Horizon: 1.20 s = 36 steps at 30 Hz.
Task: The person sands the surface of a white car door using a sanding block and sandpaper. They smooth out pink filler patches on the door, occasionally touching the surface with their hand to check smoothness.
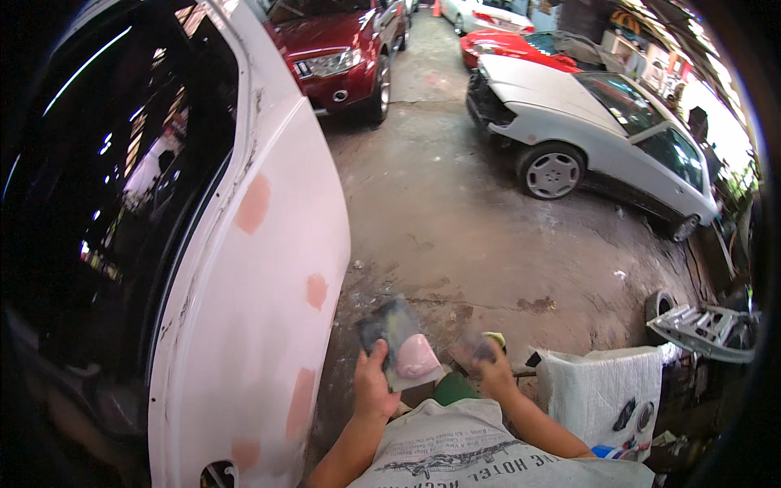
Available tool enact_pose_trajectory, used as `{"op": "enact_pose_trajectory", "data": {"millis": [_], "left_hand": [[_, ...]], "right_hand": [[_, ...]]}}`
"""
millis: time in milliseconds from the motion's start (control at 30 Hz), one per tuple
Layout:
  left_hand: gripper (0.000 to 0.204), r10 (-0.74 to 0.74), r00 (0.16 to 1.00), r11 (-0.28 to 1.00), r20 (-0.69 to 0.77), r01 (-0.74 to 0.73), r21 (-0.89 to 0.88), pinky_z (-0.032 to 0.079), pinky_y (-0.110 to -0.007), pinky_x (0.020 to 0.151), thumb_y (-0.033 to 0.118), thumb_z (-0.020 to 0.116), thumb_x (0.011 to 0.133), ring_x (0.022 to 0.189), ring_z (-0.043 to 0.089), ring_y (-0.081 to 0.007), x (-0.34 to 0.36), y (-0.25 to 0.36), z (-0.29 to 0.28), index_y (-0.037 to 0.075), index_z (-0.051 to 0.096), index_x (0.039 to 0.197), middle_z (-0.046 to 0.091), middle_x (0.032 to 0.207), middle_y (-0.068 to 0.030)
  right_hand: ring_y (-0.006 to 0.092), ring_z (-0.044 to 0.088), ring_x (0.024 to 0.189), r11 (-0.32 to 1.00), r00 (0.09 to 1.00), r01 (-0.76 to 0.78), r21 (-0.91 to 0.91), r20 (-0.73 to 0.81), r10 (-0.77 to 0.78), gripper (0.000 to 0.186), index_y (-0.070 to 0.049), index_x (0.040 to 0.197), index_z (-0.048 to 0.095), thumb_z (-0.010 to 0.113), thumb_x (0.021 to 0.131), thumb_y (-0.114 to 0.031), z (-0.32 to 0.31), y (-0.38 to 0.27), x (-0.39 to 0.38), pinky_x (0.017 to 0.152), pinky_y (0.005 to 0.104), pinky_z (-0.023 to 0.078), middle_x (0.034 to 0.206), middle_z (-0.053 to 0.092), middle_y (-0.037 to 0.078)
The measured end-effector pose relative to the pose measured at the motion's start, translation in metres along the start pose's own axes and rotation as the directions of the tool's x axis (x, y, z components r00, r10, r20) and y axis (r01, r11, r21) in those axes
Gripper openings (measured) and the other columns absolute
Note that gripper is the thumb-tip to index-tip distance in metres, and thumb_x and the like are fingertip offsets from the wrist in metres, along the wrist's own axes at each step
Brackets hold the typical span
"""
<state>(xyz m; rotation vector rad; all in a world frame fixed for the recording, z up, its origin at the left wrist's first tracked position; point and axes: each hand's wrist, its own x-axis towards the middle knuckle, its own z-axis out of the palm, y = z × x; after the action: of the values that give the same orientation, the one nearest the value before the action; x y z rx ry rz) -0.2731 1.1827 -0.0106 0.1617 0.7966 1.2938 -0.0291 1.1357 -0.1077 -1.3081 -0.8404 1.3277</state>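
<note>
My left hand (374,384) grips a flat, dark mixing board (376,328) by its near left edge, thumb on top. On the board's right part sits a smooth mound of pink body filler (417,356). My right hand (495,374), raised just right of the board and apart from it, is closed around a small dark tool with a yellow-green edge (494,337). Motion smears that tool, so its exact kind is unclear. Close on my left stands a white car body panel (303,183) with several pinkish-brown patches, one of them a long upper patch (253,204).
A dark red car (342,49) is parked ahead, and a white car (598,114) with its front end stripped stands to the right. Near my right side is a stand draped in white sheeting (602,378). Beyond it lies a silver metal frame (706,332) by a tyre (660,304).
</note>
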Motion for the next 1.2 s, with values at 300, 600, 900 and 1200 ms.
{"op": "enact_pose_trajectory", "data": {"millis": [300, 600, 900, 1200], "left_hand": [[0.041, -0.169, 0.985, 0.978, -0.017, 0.17, 0.123, 0.049, -0.042, 0.102, 0.024, 0.062, 0.099, 0.116, 0.061, -0.0244, 0.062, -0.036, 0.011, 0.005, 0.052, 0.134, 0.063, 0.126, -0.0089], [0.047, 0.087, 0.968, 0.992, -0.233, -0.063, 0.109, 0.048, -0.041, 0.101, 0.023, 0.063, 0.098, 0.115, 0.061, -0.0255, 0.135, -0.038, 0.03, 0.003, 0.048, 0.139, 0.062, 0.127, -0.0098], [0.038, 0.328, 0.776, 0.941, -0.539, -0.216, 0.262, 0.05, -0.043, 0.096, 0.028, 0.059, 0.101, 0.11, 0.061, -0.0243, 0.1, -0.035, -0.027, 0.006, 0.053, 0.131, 0.062, 0.123, -0.0089], [0.041, 0.264, 0.821, 0.951, -0.506, -0.135, 0.277, 0.05, -0.04, 0.097, 0.027, 0.059, 0.101, 0.113, 0.06, -0.0246, 0.042, -0.039, -0.067, 0.0, 0.052, 0.132, 0.06, 0.126, -0.0114]], "right_hand": [[0.0327, 0.058, 0.123, 0.527, 0.905, -0.424, 0.737, 0.327, 0.271, 0.045, -0.001, 0.134, 0.053, 0.04, 0.107, -0.036, 0.082, -0.058, 0.174, 0.111, 0.0506, 0.042, 0.131, 0.062, 0.016], [0.028, 0.046, 0.137, 0.658, 0.708, -0.641, 0.395, 0.636, 0.308, 0.056, -0.003, 0.147, 0.042, 0.033, 0.109, -0.044, 0.1, -0.054, 0.25, 0.117, 0.0456, 0.033, 0.148, 0.049, 0.016], [0.0291, 0.034, 0.146, 0.533, 0.653, -0.236, -0.812, 0.273, 0.706, 0.084, 0.005, 0.152, 0.033, 0.033, 0.103, -0.063, -0.089, 0.196, 0.267, 0.12, 0.0386, 0.025, 0.157, 0.038, 0.019], [0.0216, 0.06, 0.115, 0.394, 0.36, -0.889, -0.232, 0.175, 0.916, 0.07, -0.006, 0.136, 0.061, 0.039, 0.102, -0.064, -0.199, 0.268, 0.104, 0.102, 0.0352, 0.045, 0.131, 0.064, 0.01]]}}
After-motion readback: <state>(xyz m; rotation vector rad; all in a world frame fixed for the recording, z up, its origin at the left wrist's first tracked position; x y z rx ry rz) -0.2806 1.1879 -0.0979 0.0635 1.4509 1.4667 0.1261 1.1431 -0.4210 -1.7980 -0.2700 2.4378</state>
